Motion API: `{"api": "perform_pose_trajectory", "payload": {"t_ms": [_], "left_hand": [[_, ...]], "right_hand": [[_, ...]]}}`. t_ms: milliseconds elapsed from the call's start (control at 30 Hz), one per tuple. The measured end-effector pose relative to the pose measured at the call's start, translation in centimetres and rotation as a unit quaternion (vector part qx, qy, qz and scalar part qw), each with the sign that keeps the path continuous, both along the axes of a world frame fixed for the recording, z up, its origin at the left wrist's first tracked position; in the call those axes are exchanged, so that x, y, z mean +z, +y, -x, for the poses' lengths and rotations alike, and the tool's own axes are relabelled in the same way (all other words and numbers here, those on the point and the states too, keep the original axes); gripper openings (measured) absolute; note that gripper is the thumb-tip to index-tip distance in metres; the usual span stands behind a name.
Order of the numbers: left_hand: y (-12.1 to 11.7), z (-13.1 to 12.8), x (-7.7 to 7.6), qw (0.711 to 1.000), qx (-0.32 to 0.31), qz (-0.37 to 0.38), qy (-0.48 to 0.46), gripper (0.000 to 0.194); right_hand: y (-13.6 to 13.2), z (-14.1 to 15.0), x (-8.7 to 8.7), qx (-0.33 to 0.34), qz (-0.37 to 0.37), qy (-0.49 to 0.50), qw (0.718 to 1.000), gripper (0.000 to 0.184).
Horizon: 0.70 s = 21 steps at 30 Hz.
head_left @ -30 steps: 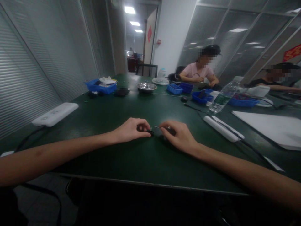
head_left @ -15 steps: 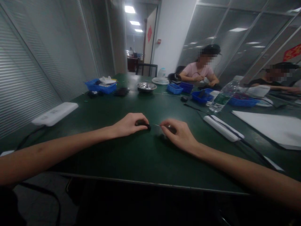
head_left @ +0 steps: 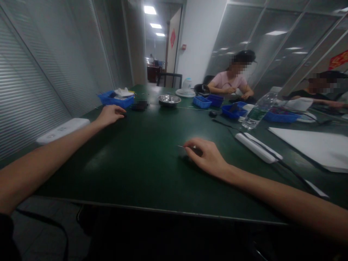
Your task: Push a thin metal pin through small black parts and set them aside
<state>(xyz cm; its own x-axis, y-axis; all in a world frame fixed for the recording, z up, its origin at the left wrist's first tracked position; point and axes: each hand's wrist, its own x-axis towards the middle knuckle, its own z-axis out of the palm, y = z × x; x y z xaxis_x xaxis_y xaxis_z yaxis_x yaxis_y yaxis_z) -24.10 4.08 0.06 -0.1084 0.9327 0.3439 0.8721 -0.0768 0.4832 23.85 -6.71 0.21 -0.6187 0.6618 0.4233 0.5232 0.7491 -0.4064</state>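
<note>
My left hand (head_left: 110, 114) is stretched far out to the left, just in front of a blue bin (head_left: 115, 99), its fingers curled over a small dark thing that I cannot make out. My right hand (head_left: 205, 154) rests on the green table (head_left: 152, 170) near the middle, pinched on a thin metal pin (head_left: 181, 146) that points left. The small black part from before is no longer visible at the table's middle.
A white power strip (head_left: 62, 131) lies at the left, another (head_left: 258, 148) at the right with a cable. A metal bowl (head_left: 169, 99), blue bins (head_left: 202, 102), a water bottle (head_left: 258, 110) and white sheets (head_left: 315, 146) stand farther back. Two people work at the far right.
My left hand left the middle of the table and reached far left and forward to the blue bin, taking the small black part away. My right hand has stayed put with the pin.
</note>
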Motion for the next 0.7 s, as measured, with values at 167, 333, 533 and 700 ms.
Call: {"api": "perform_pose_trajectory", "payload": {"t_ms": [167, 333, 533, 700], "left_hand": [[-0.1, 1.6, -0.2, 0.999, 0.008, -0.019, 0.028, 0.033], [-0.7, 0.6, -0.3, 0.999, -0.023, -0.025, 0.041, 0.04], [-1.0, 0.4, -0.2, 0.998, -0.018, -0.035, 0.045, 0.04], [-0.8, 0.6, -0.3, 0.999, -0.022, -0.032, 0.029, 0.038]], "right_hand": [[0.0, 0.0, 0.0, -0.001, 0.002, -0.014, 1.0, 0.019], [0.0, 0.0, 0.0, 0.0, -0.008, -0.017, 1.0, 0.018], [-0.1, 0.0, 0.2, 0.009, -0.01, -0.017, 1.0, 0.02], [0.0, 0.0, 0.1, 0.012, -0.009, -0.022, 1.0, 0.019]]}}
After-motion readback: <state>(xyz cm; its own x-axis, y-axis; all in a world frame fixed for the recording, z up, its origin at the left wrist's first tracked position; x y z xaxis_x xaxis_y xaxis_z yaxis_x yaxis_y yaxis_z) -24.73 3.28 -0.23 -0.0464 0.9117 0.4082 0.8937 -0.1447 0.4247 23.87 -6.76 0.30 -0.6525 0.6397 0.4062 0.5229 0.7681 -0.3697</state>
